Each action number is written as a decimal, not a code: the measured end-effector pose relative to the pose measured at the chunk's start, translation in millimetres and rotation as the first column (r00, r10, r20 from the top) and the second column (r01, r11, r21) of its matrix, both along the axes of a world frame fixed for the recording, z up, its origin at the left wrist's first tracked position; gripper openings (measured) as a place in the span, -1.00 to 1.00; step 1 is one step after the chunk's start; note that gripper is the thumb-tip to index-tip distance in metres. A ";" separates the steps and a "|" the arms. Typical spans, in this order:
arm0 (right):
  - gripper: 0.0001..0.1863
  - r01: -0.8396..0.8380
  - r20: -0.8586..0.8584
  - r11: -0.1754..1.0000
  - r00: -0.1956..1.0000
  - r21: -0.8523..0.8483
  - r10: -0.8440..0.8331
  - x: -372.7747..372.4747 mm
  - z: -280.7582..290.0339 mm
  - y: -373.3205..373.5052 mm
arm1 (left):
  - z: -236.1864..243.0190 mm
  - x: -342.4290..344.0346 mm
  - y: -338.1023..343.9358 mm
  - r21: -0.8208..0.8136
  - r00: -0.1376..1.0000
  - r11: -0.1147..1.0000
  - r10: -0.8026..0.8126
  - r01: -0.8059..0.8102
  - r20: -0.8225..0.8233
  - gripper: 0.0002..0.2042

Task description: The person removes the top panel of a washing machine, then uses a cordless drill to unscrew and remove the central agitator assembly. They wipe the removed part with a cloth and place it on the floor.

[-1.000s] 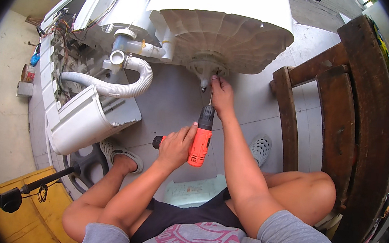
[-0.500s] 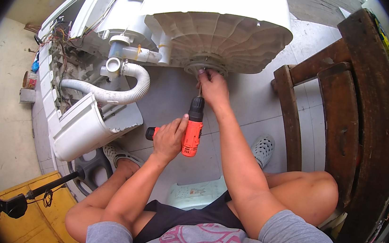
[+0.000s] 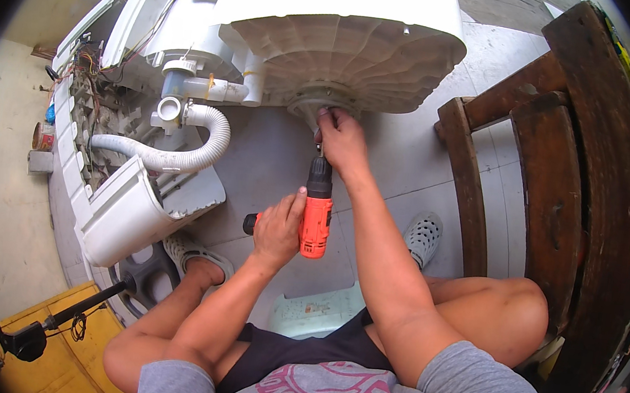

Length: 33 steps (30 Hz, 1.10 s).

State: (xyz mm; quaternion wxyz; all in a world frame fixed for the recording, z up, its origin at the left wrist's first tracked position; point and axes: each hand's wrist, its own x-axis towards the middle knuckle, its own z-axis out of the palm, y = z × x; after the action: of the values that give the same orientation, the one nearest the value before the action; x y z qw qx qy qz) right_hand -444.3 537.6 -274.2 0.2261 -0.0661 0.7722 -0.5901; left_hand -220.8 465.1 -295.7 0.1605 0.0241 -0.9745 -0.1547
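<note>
My left hand [image 3: 282, 220] grips an orange-and-black cordless drill [image 3: 316, 223], which points up toward the underside of a white appliance tub [image 3: 335, 53]. Above the drill's chuck, my right hand [image 3: 340, 138] is closed at the central hub [image 3: 300, 104] of that ribbed underside, near the bit tip; exactly what its fingertips hold is hidden. Left of the hub are white pipe fittings [image 3: 169, 108] and a corrugated hose [image 3: 210, 139].
An opened white housing with wires [image 3: 87, 65] lies at left, near a white cover [image 3: 129, 215]. A wooden bench [image 3: 605, 212] stands at right. Below are a pale green stool [image 3: 303, 310], my clogged feet, and a yellow panel [image 3: 60, 354] with a black metal stand.
My right hand has moved slightly left, its fingers now covering more of the hub's tip. The drill in my left hand has shifted slightly left and up since a second ago.
</note>
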 end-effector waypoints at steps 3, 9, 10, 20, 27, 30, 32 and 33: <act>-0.56 -0.008 -0.026 1.000 1.000 0.012 0.008 0.8 1.2 -0.6 | 1.3 0.5 2.6 -0.001 1.000 1.000 0.010 -0.010 -0.011 -0.30; -0.54 -0.016 -0.019 1.000 1.000 0.009 0.016 0.4 -3.0 -1.8 | 1.3 0.8 0.6 0.053 1.000 0.998 0.017 -0.018 0.019 -0.29; -0.54 -0.002 -0.017 1.000 1.000 -0.011 0.002 0.3 -3.6 -2.8 | 0.2 0.9 0.7 0.084 1.000 0.996 0.013 -0.014 0.014 -0.26; -0.53 0.393 -0.317 0.913 0.884 0.105 -0.344 9.2 -7.9 -4.9 | -27.0 -4.4 4.0 0.438 0.999 0.899 0.013 -0.027 0.035 -0.10; -0.24 0.194 -0.488 0.979 0.862 0.065 -0.138 -17.2 -12.0 0.5 | -11.4 -6.9 -20.5 0.150 1.000 0.989 0.004 -0.007 0.019 -0.24; -0.22 0.168 -0.425 0.983 0.897 0.077 -0.120 -20.2 -8.8 0.5 | -6.6 -8.1 -23.4 0.080 0.999 0.997 0.003 -0.005 0.036 -0.27; -0.21 0.171 -0.408 0.983 0.904 0.063 -0.131 -21.4 -7.2 0.5 | -6.1 -8.5 -24.3 0.051 1.000 0.999 -0.007 0.007 0.003 -0.27; -0.21 0.169 -0.417 0.982 0.901 0.084 -0.119 -22.0 -6.8 0.3 | -6.4 -8.6 -24.8 0.058 1.000 0.998 -0.011 0.011 -0.004 -0.27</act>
State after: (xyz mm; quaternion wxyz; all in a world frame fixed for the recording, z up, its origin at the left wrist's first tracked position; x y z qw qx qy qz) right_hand -466.3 537.9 -280.9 0.0182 -0.1175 0.8388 -0.5313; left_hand -229.4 440.3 -302.1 0.1605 0.0233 -0.9695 -0.1840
